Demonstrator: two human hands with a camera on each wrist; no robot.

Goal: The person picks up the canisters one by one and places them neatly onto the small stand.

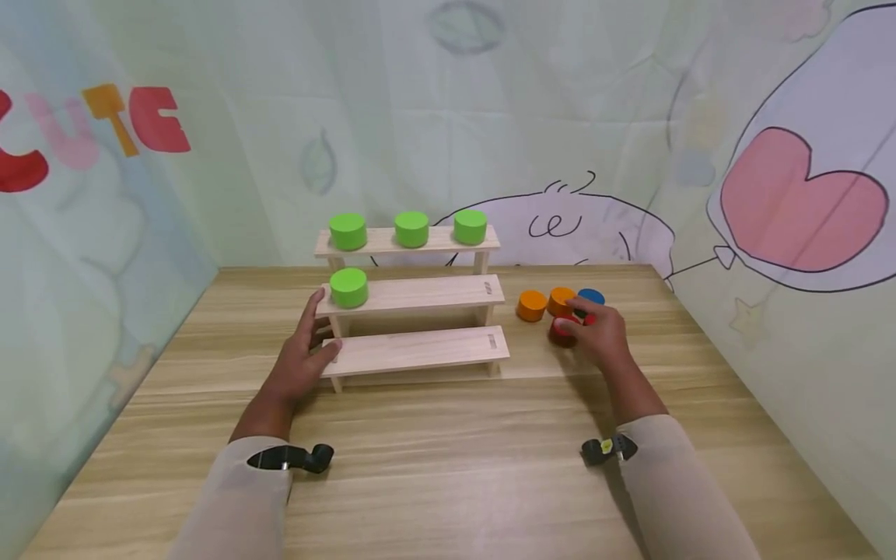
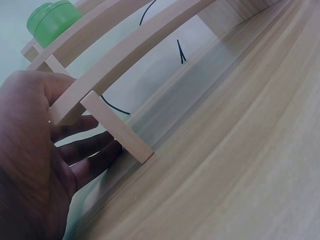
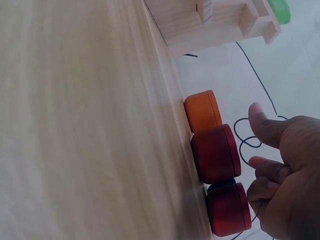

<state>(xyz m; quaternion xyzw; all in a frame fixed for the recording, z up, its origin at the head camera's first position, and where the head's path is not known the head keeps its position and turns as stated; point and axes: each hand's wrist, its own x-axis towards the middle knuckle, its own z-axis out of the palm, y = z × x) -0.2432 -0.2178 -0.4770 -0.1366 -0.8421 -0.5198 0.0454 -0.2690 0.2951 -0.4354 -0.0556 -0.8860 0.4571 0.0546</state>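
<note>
A three-tier wooden shelf [image 1: 420, 350] stands mid-table. Three green cylinders [image 1: 411, 229] sit on its top tier and one green cylinder [image 1: 348, 287] at the left of the middle tier. My left hand [image 1: 304, 354] rests against the shelf's left end, thumb on the lowest board, straight fingers [image 2: 90, 145] reaching under it. My right hand [image 1: 602, 334] hovers over a red cylinder [image 1: 560, 333] to the right of the shelf. In the right wrist view its curled fingers [image 3: 265, 192] sit beside one red cylinder [image 3: 229, 209], thumb spread clear. A second red cylinder [image 3: 216, 152] lies beside the first.
Two orange cylinders [image 1: 532, 305] [image 1: 560, 299] and a blue one [image 1: 591, 296] stand on the wooden table [image 1: 448, 467] just behind the right hand. Printed fabric walls close in the back and both sides. The table's right edge runs close to the cylinders.
</note>
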